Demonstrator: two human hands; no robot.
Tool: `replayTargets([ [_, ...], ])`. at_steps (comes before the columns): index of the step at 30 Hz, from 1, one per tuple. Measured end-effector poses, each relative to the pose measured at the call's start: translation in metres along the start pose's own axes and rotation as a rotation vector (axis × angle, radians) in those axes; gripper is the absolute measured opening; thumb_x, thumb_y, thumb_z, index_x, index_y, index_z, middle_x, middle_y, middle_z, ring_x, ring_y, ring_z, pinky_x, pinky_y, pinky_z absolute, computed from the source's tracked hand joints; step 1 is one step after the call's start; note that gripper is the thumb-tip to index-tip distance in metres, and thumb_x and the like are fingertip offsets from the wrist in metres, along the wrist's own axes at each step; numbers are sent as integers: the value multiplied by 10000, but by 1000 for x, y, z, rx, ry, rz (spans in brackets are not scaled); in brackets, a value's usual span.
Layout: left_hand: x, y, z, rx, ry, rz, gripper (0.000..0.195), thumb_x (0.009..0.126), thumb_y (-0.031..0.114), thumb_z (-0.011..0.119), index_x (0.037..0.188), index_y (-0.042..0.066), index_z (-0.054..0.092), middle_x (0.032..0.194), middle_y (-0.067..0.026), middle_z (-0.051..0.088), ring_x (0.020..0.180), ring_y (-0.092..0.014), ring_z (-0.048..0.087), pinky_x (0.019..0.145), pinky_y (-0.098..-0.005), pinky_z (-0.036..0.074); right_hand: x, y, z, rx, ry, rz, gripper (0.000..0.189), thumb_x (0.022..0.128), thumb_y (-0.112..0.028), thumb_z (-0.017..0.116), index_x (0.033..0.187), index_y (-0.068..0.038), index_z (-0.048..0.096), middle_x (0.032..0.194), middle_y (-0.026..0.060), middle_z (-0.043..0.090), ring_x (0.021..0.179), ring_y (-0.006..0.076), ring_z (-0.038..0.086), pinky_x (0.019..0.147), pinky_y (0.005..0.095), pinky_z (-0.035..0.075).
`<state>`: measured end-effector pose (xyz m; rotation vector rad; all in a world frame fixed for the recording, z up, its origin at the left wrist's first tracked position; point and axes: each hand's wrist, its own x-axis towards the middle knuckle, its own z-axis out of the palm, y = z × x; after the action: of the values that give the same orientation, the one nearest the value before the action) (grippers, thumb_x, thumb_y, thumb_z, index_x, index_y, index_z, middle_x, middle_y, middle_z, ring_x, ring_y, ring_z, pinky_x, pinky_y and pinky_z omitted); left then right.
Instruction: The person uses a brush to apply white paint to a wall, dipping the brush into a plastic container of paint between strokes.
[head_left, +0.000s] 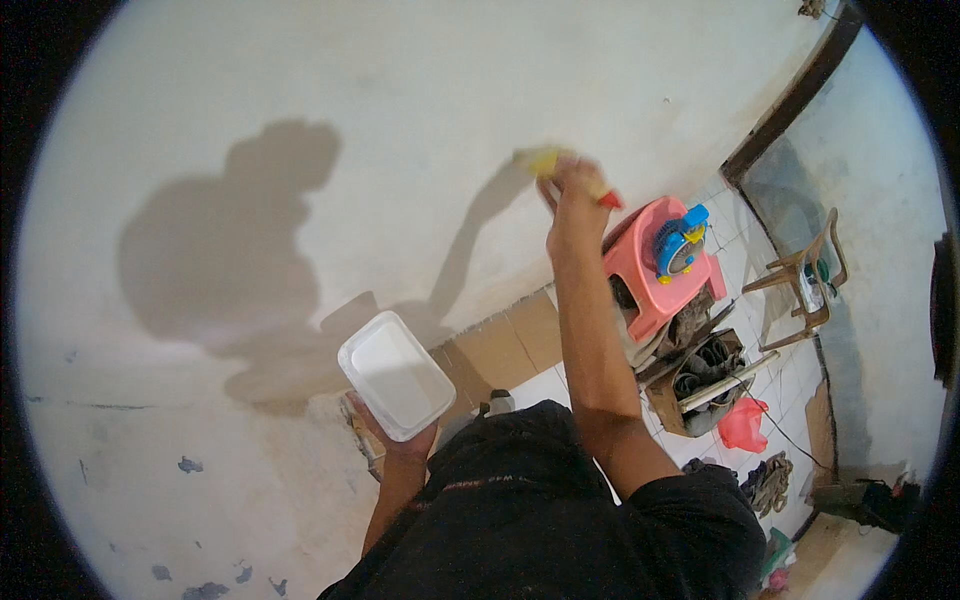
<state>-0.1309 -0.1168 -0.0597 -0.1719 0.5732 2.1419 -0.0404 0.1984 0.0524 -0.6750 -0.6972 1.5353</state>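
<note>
My right hand (576, 180) grips a paintbrush (546, 160) with a yellowish body and a red handle end. The brush is blurred, and its tip is at or close to the pale wall (420, 97); contact is hard to tell. Lower down, my left hand (405, 442) holds a white rectangular plastic tub (397, 375) from beneath, with white paint or a similar white liquid inside. Most of the left fingers are hidden under the tub. Shadows of my head, arm and the tub fall across the wall.
Cardboard (495, 337) lies along the wall's foot. A pink plastic stool (646, 255) carries a small blue fan (681, 244). Beyond are a box of dark items (705, 379), a red plastic bag (744, 425), a plastic chair (799, 281) and crumpled cloths (769, 484) on the tiled floor.
</note>
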Motion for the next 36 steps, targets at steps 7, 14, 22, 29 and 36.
replayTargets([
  [7,3,-5,5,-32,-104,-25,756,816,741,462,1397,262,391,1345,-29,502,1205,-281,509,958,-548,447,11,-48,39,252,-197,-267,147,900,-83,597,1039,-107,557,1081,46,586,1009,200,577,913,393,502],
  [14,-1,-7,15,15,-73,5,754,819,733,471,1407,271,374,1359,-28,485,1222,-282,492,962,-554,442,-6,122,-116,169,126,225,267,919,-104,558,1174,-132,486,1102,34,573,992,199,566,854,363,520],
  [22,-1,-6,15,19,-86,15,766,819,722,487,1409,249,367,1355,-38,485,1205,-290,507,941,-567,456,7,-17,11,140,-66,-161,221,925,-241,577,1093,-100,559,1087,63,569,945,225,587,831,370,531],
  [29,1,-4,17,10,-122,3,760,817,708,506,1401,239,376,1347,-60,492,1198,-298,516,919,-587,469,26,-17,20,283,-140,-265,287,908,-146,586,1184,-100,525,1131,74,576,1002,189,587,851,361,525],
  [36,-2,-2,14,-29,-79,-4,749,820,714,493,1402,257,376,1356,-37,486,1211,-299,504,929,-588,459,-1,123,-105,149,62,101,308,905,-121,572,1202,-94,497,1126,65,581,1009,185,589,839,328,533],
])
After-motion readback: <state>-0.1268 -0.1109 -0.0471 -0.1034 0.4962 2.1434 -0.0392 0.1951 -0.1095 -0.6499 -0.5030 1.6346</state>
